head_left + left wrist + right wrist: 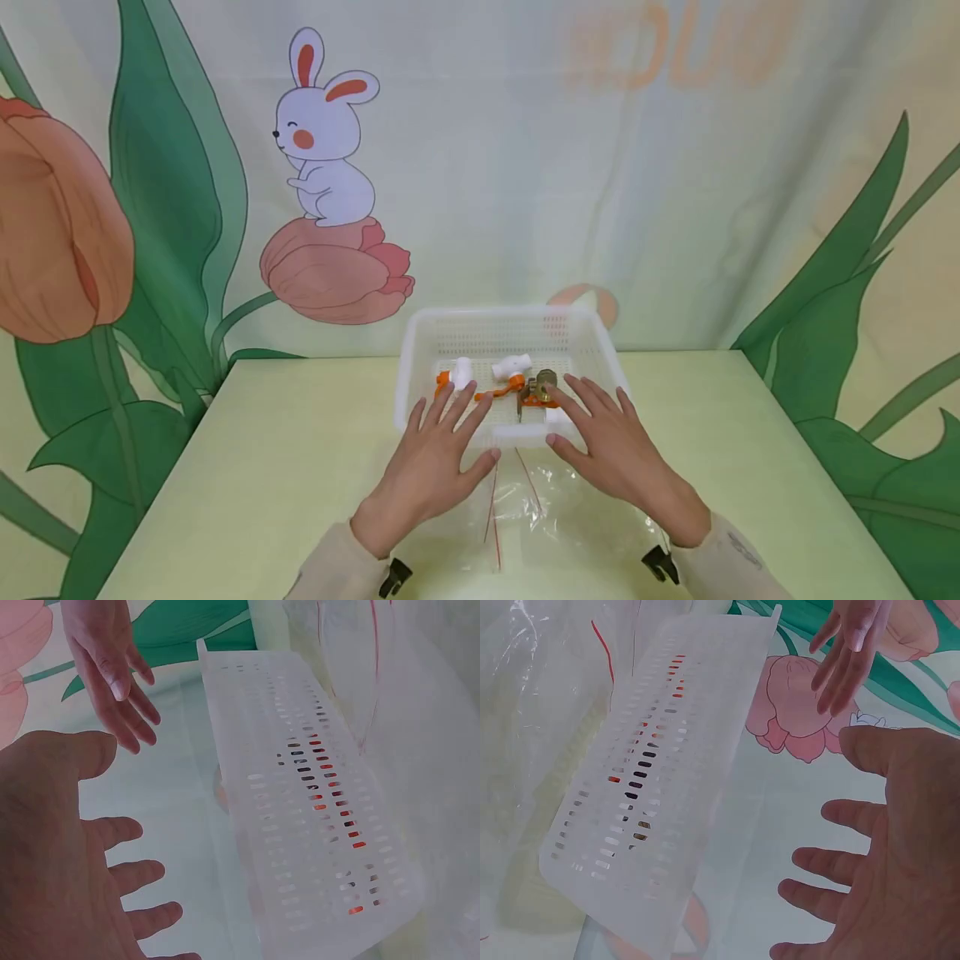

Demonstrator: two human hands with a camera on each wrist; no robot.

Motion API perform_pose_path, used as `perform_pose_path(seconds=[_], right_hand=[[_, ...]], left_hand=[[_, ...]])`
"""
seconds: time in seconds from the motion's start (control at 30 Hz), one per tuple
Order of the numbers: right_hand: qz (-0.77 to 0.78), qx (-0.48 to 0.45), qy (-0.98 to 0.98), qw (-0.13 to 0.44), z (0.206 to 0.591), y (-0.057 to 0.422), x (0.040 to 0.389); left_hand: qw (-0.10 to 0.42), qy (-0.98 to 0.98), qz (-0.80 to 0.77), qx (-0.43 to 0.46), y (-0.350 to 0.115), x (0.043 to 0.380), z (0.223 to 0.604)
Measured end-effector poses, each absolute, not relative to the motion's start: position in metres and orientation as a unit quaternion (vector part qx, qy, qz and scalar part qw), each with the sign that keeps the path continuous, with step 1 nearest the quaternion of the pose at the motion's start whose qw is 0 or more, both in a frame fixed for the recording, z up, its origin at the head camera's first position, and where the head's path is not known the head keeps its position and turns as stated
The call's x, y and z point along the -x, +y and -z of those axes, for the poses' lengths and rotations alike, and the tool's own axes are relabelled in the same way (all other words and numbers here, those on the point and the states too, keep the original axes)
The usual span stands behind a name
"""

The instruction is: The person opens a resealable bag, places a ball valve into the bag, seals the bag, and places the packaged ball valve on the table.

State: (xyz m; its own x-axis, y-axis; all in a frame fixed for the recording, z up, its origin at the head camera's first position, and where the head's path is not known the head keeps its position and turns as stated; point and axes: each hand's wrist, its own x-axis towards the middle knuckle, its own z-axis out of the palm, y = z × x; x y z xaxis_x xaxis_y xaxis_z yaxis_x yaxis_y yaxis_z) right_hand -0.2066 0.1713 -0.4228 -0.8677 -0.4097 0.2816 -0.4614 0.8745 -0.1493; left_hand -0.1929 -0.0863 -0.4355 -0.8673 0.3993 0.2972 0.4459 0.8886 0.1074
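Observation:
Both hands are held out with fingers spread, above the near side of a white perforated plastic basket (510,430). My left hand (429,475) overlaps the basket's near left part in the head view and holds nothing. The right hand (617,450) mirrors it over the near right part, also with nothing in its grasp. Inside the basket lie white pipe fittings, one a white tee-shaped piece (512,366), with orange-handled parts (495,392). A brass-coloured metal valve or fitting (546,383) sits among them near the right fingertips.
Clear plastic zip bags (525,508) with red seal lines lie on the pale table (285,467) in front of the basket, below the hands. Behind the table hangs a printed curtain (480,167) with a rabbit and tulips.

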Motion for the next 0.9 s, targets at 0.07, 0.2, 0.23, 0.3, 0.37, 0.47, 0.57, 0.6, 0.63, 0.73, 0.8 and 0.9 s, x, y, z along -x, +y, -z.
perform_pose_path(seconds=[0.07,0.2,0.23,0.3,0.37,0.47,0.57,0.6,0.63,0.73,0.8,0.9], right_hand=[[-0.102,-0.229,-0.959,0.129,0.422,0.173,0.203],[-0.105,-0.235,-0.956,0.139,0.419,0.174,0.196],[-0.105,-0.237,-0.956,0.140,0.418,0.174,0.194],[-0.106,-0.240,-0.955,0.140,0.417,0.173,0.189],[-0.105,-0.242,-0.954,0.142,0.417,0.171,0.185],[-0.100,-0.243,-0.954,0.146,0.420,0.169,0.179],[-0.090,-0.248,-0.953,0.147,0.425,0.167,0.174],[-0.087,-0.250,-0.953,0.146,0.427,0.167,0.173],[-0.083,-0.253,-0.953,0.145,0.430,0.166,0.171],[-0.081,-0.258,-0.952,0.142,0.435,0.164,0.167],[-0.078,-0.259,-0.951,0.146,0.439,0.164,0.165],[-0.076,-0.263,-0.949,0.155,0.444,0.162,0.161]], left_hand=[[0.137,-0.961,0.085,0.222,-0.087,0.190,0.435],[0.144,-0.961,0.084,0.222,-0.087,0.184,0.434],[0.146,-0.961,0.083,0.221,-0.087,0.182,0.434],[0.146,-0.962,0.079,0.218,-0.087,0.179,0.434],[0.146,-0.962,0.078,0.217,-0.087,0.175,0.436],[0.142,-0.962,0.079,0.220,-0.086,0.171,0.439],[0.139,-0.962,0.075,0.224,-0.085,0.168,0.444],[0.137,-0.962,0.074,0.225,-0.085,0.167,0.446],[0.135,-0.962,0.074,0.226,-0.085,0.165,0.447],[0.126,-0.963,0.075,0.227,-0.084,0.162,0.452],[0.121,-0.963,0.078,0.228,-0.084,0.161,0.455],[0.118,-0.962,0.081,0.233,-0.083,0.158,0.461]])
